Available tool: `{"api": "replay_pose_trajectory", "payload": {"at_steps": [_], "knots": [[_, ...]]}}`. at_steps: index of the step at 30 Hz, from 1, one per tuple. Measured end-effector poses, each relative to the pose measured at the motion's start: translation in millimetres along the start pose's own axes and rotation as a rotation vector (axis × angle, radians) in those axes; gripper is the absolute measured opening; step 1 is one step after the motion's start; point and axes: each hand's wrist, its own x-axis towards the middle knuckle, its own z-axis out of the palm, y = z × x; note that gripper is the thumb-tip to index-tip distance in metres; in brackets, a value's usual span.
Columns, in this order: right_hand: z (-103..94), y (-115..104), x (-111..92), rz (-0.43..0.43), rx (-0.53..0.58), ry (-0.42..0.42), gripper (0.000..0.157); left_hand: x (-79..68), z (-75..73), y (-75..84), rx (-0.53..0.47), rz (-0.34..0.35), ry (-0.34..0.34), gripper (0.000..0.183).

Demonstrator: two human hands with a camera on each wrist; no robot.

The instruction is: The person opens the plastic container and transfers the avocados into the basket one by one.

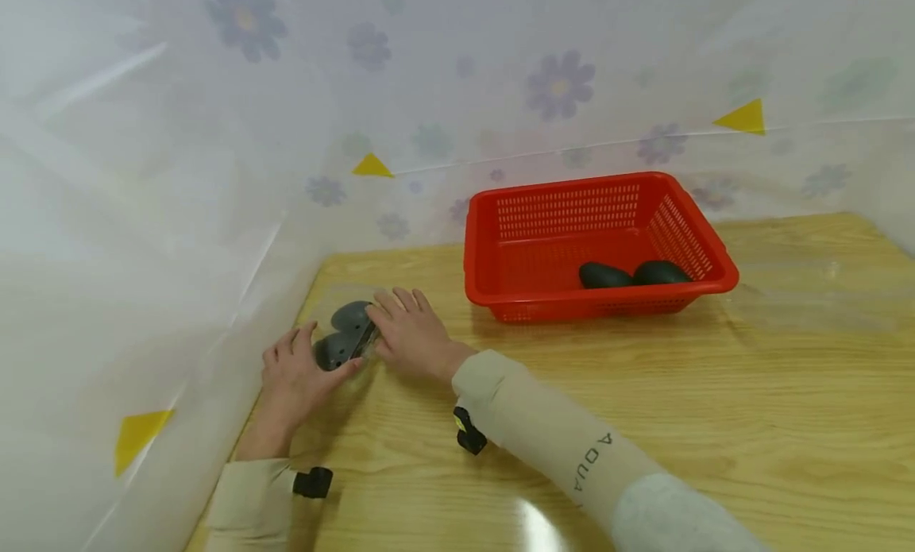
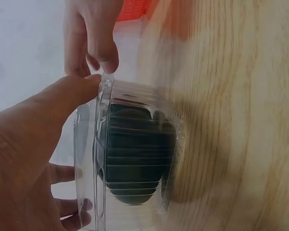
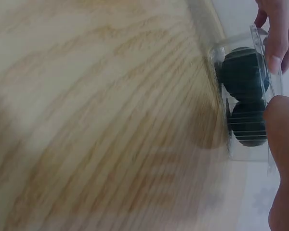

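Note:
A clear plastic clamshell box [image 2: 102, 144] stands on the wooden table at the left, with two dark green avocados [image 1: 352, 315] inside. Its lid lies over them, small round holes showing in the head view. My left hand [image 1: 296, 377] grips the box's near left side, thumb along the rim and fingers spread across the lid. At the opposite end, my right hand [image 1: 415, 336] holds the rim, its thumb close to the left thumb in the left wrist view. Both avocados [image 3: 245, 74] show through the ribbed wall in the right wrist view.
A red plastic basket [image 1: 493, 286] stands at the back middle with two more dark avocados [image 1: 659, 272] in its right part. Clear plastic film or packaging [image 1: 801, 294] lies at the table's right. White flowered sheeting [image 1: 443, 75] rises behind and along the left.

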Motion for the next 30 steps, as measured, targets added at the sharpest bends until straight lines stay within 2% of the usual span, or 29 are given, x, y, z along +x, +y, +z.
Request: {"api": "replay_pose_trajectory", "payload": {"at_steps": [9, 17, 21, 30], "knots": [[2.6, 14, -12, -0.065, -0.119, 0.071, 0.053, -2.9, -1.3, 0.9, -0.026, 0.071, -0.022, 0.103], [1.2, 21, -34, -0.131, -0.120, 0.130, 0.047, -7.9, 0.1, 0.4, -0.048, 0.158, -0.035, 0.103], [-2.0, 24, -45, -0.148, -0.117, 0.138, 0.046, -11.2, -0.1, 2.4, -0.075, 0.172, -0.056, 0.105], [-8.5, 33, -70, -0.166, -0.170, 0.176, 0.039, -10.6, 10.1, 5.2, -0.150, 0.264, -0.081, 0.106]]}}
